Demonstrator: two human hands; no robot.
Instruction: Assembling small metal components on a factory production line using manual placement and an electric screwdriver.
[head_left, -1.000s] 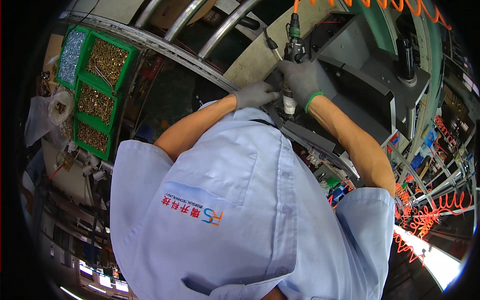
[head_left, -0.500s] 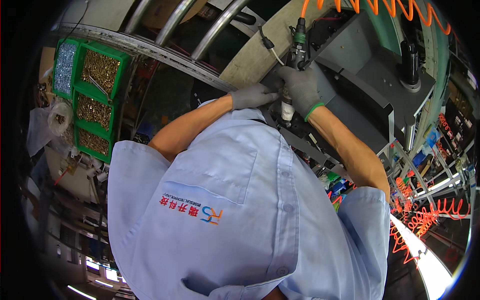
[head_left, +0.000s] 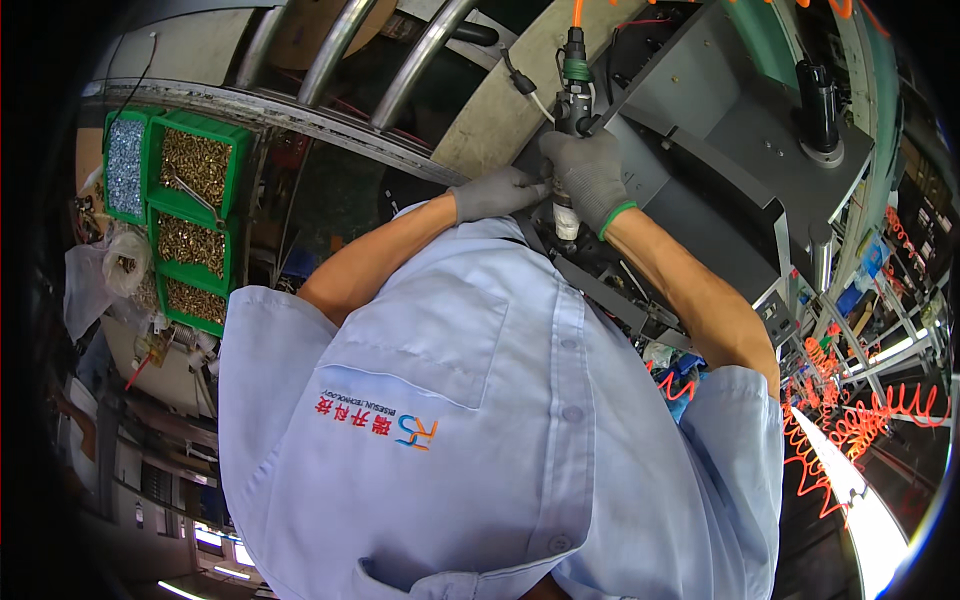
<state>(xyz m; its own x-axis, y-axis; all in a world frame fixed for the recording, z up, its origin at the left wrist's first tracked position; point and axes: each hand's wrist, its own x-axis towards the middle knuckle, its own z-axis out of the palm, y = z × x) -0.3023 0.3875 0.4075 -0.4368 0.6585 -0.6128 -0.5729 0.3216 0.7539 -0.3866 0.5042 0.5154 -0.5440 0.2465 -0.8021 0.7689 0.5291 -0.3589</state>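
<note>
My right hand [head_left: 590, 178], in a grey glove with a green cuff, is wrapped round an air screwdriver [head_left: 572, 105]. The screwdriver's green-collared end joins an orange hose [head_left: 577, 14]; its white-wrapped end shows below my fist. Close beside it on the left is my gloved left hand [head_left: 495, 194], fingers bunched together and pointing at the tool. Whatever those fingers pinch, if anything, is hidden. Both hands are over the near left side of a dark grey metal housing [head_left: 695, 90].
Green bins [head_left: 240, 165] of brass-coloured and silvery screws stand at left, with a wrench [head_left: 200, 200] lying across them. Metal rollers [head_left: 425, 62] run at the upper left. A black cylindrical post [head_left: 820, 110] rises from the housing's right side. Red coiled hoses [head_left: 850, 435] hang at right.
The view has shifted slightly. My right hand still grips the screwdriver, and my left hand stays beside it with its fingertips drawn marginally back. In the picture both sit a little further left.
</note>
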